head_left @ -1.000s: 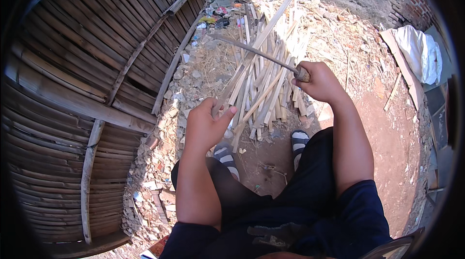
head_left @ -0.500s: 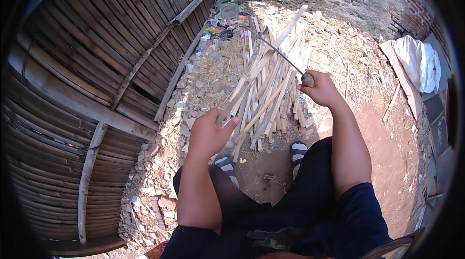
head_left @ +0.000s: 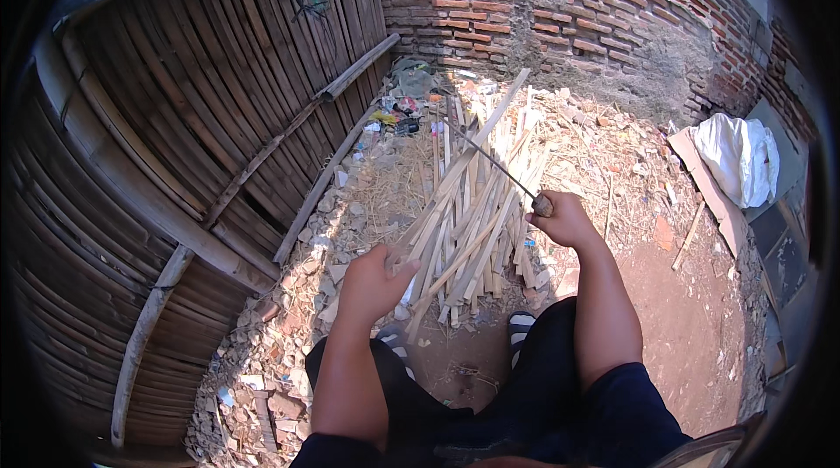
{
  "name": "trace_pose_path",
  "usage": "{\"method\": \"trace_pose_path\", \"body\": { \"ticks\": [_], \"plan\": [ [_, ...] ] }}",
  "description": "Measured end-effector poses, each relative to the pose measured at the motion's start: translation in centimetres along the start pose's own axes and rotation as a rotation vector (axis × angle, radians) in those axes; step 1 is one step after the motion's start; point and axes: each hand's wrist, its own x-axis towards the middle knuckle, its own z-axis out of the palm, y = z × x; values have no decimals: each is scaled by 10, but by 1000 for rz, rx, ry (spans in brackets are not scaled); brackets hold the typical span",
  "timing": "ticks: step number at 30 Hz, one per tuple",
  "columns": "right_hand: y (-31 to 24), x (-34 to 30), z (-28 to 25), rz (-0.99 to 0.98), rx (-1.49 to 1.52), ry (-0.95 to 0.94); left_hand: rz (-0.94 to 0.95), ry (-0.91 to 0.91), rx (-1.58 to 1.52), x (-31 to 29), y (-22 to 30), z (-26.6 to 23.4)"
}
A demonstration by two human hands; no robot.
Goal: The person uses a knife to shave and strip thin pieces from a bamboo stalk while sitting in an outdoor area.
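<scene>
My left hand (head_left: pixel 374 282) is closed around the near end of a long pale bamboo strip (head_left: pixel 477 143). The strip slants up and away to the right, over a loose pile of split bamboo strips (head_left: pixel 472 245) on the ground in front of my feet. My right hand (head_left: pixel 564 219) grips the wooden handle of a long-bladed knife (head_left: pixel 499 164). Its narrow dark blade points away to the left and crosses the held strip in the picture. Whether blade and strip touch, I cannot tell.
A bamboo-slat wall (head_left: pixel 210 101) stands along the left, with broken brick rubble (head_left: pixel 271 398) at its foot. At the back rises a brick wall (head_left: pixel 455 4). A white sack (head_left: pixel 739 157) lies against boards on the right. Scraps of litter (head_left: pixel 402 114) gather in the far left corner.
The view has tilted upward, so the hands, knife and pile sit lower in the picture. Both hands keep their grips on the strip and the knife.
</scene>
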Motion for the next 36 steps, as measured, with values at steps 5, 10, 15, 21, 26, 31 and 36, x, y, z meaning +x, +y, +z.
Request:
{"method": "trace_pose_path", "body": {
  "ticks": [5,10,15,21,26,31,36],
  "plan": [
    [-24,-22,12,-262,-139,-103,24,-26,-28,1,-2,10],
    [-25,-13,5,-322,-128,-248,23,-44,-24,-2,-5,9],
    [21,5,3,-29,32,11,69,-44,53,0,-1,5],
    [-21,-13,17,-276,-176,-161,48,-65,46,0,1,8],
    [-34,-11,10,-311,-164,-238,67,-46,13,-2,-8,8],
    [16,8,6,-6,59,51,87,-65,96,0,0,4],
    [-16,-13,9,-156,-52,-87,98,-20,87,0,-2,8]
  ]
}}
